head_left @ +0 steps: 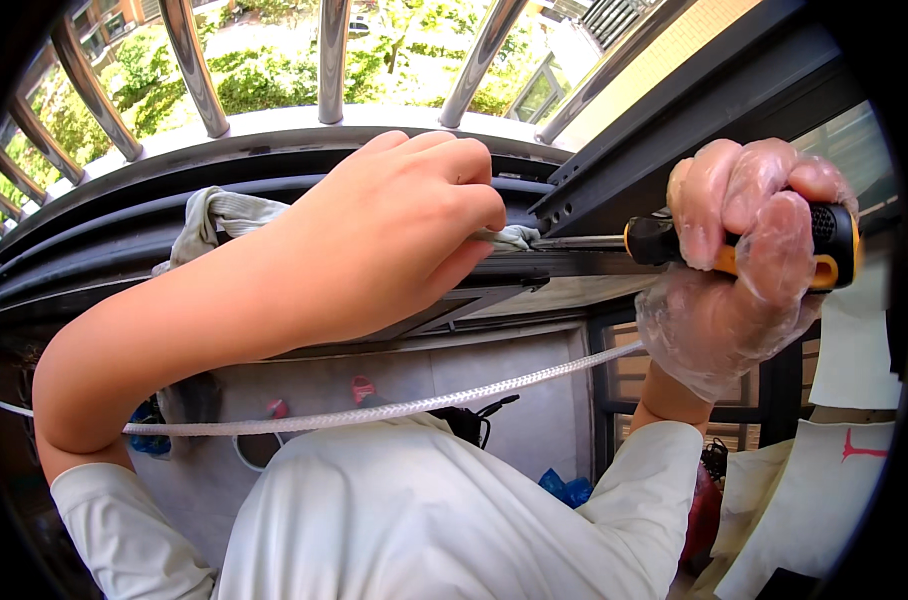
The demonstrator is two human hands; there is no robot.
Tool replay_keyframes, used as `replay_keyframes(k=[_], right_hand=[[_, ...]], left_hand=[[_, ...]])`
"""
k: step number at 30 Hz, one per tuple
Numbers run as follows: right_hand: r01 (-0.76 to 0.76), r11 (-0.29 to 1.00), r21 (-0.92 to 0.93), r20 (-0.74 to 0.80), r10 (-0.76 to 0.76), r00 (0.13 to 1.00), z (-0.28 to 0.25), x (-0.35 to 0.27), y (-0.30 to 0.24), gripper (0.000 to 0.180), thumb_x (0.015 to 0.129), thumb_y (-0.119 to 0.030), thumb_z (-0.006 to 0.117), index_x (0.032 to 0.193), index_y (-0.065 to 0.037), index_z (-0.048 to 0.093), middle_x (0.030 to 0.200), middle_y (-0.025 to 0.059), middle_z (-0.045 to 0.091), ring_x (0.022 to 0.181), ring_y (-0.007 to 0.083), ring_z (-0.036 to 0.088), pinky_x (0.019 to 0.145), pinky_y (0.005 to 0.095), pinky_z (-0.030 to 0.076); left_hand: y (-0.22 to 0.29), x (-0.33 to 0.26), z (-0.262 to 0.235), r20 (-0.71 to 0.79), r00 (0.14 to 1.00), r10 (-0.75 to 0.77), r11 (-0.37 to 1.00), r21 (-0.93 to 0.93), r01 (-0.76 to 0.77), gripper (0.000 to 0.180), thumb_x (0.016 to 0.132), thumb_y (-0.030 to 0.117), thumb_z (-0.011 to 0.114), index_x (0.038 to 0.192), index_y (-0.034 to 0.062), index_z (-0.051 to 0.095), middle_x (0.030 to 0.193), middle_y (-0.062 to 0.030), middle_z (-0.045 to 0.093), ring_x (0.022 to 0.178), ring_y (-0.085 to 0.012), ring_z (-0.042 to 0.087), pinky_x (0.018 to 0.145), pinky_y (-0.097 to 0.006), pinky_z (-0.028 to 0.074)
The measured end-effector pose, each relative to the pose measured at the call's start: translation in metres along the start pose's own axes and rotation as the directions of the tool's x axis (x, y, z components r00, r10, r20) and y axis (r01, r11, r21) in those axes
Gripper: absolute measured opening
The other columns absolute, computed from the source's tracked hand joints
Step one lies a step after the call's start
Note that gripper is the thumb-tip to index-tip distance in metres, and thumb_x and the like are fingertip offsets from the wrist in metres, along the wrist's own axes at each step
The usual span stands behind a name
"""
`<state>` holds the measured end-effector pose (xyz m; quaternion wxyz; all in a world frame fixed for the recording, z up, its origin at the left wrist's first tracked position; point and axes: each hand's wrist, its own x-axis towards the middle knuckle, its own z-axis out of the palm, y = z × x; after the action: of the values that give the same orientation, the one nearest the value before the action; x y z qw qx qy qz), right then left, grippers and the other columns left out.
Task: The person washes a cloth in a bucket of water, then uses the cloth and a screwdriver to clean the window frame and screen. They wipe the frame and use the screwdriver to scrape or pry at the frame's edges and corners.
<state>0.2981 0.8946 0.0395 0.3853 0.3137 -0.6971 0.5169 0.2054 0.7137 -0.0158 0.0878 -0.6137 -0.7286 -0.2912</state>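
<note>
My right hand (pixel 739 235), in a thin clear plastic glove, is wrapped round the black and yellow handle of a screwdriver (pixel 586 242). Its metal shaft points left along the dark window track, and the tip meets a bunched end of a grey rag (pixel 516 238). Bare and ungloved, my left hand (pixel 419 205) is closed in a pinch, with that end of the rag coming out between thumb and forefinger. More of the rag lies over the track to the left, behind my forearm; the stretch between is hidden by my hand and arm.
Metal railing bars (pixel 332 60) rise beyond the dark track (pixel 84 235). A dark window frame (pixel 674 120) slants up at the right. A white braided cord (pixel 394 408) crosses below my arms. Blue plastic (pixel 566 488) and pink items (pixel 362 389) are lower down.
</note>
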Motion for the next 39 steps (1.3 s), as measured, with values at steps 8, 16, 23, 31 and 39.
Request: replay_keyframes(k=[8,16,23,31,39], right_hand=[[-0.007,1.0,0.003,-0.013,0.007,1.0,-0.002,0.005,-0.008,0.015,0.084,-0.02,0.057,0.092,-0.01,0.05,0.073,0.0018,0.05,0.055,0.009,0.048,0.05,0.0193,0.035],[0.007,1.0,0.008,-0.074,-0.006,0.997,-0.01,0.001,0.002,0.009,0.086,-0.018,0.055,0.089,-0.012,0.05,0.074,0.0007,0.049,0.056,0.0075,0.048,0.052,0.0169,0.035],[-0.164,0.981,0.107,0.106,0.152,0.983,-0.006,0.002,-0.008,0.017,0.084,-0.024,0.06,0.092,-0.014,0.05,0.08,0.0,0.052,0.062,0.01,0.052,0.058,0.0204,0.038],[-0.28,0.96,0.017,0.31,0.261,0.914,-0.004,0.02,-0.04,0.018,0.082,-0.015,0.055,0.094,-0.014,0.042,0.08,0.0011,0.049,0.071,0.0098,0.052,0.068,0.0227,0.036],[-0.218,0.955,0.201,0.322,0.146,0.936,0.006,0.035,-0.03,0.004,0.084,-0.009,0.049,0.082,-0.012,0.046,0.073,0.0005,0.044,0.067,0.0094,0.046,0.066,0.0241,0.033]], left_hand=[[0.0,0.003,0.003,0.136,0.99,0.034,0.991,0.121,-0.05,0.013,0.075,0.0,0.062,0.087,0.0037,0.062,0.087,-0.0073,0.052,0.081,-0.0257,0.052,0.074,-0.036,0.042],[0.0,-0.002,-0.008,0.21,0.976,0.051,0.986,0.145,-0.082,0.023,0.074,-0.005,0.06,0.095,0.0036,0.061,0.092,-0.0105,0.05,0.085,-0.0272,0.053,0.077,-0.036,0.043],[0.008,-0.036,-0.068,0.072,0.941,-0.331,0.941,0.101,0.323,0.031,0.073,-0.001,0.065,0.1,0.0034,0.052,0.101,-0.0095,0.052,0.091,-0.0271,0.053,0.08,-0.033,0.042],[0.032,-0.116,-0.098,-0.027,0.766,-0.642,0.739,0.244,0.628,0.035,0.064,-0.007,0.054,0.098,0.0023,0.05,0.096,-0.0099,0.052,0.092,-0.0234,0.052,0.085,-0.03,0.042],[0.014,-0.117,-0.135,0.101,0.687,-0.72,0.64,-0.287,0.713,0.042,0.073,-0.007,0.039,0.111,0.0058,0.05,0.093,-0.0053,0.051,0.084,-0.0104,0.053,0.079,-0.021,0.043]])
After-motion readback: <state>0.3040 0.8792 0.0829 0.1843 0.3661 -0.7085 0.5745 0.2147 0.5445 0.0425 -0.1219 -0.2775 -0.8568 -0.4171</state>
